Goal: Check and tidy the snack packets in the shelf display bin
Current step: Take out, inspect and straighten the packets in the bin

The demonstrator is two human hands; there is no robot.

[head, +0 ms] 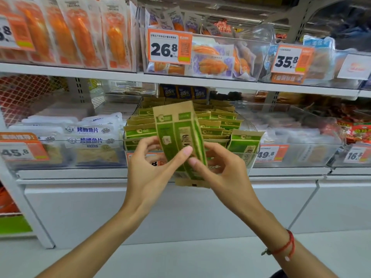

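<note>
Both hands raised in front of the middle shelf, holding a small fan of green-and-kraft snack packets (178, 137) upright, just in front of the clear display bin (254, 157).

Left hand (152, 167): thumb pressed across the front of the packets, other fingers curled behind them. It grips the stack from the left.

Right hand (218, 169): thumb on the front lower edge, fingers curled round the back on the right side. Also gripping the packets. Red string bracelet (286, 247) on this wrist.

Held packets: at least two or three, overlapping, tilted slightly left at the top; exact count not clear. Bottom edges stick out below the hands.

Bin behind them holds many more of the same green packets (220, 125), standing in rows; one packet (244, 140) at the front right corner leans against the bin wall.

Neighbours: white fish-slice packets (90, 135) in the bin to the left, price tag 45.8 (18, 152). Tag 49.8 (270, 154) just right of the green bin. Upper shelf: orange packets (80, 33), tags 26.8 (168, 47) and 35.8 (290, 60).
</note>
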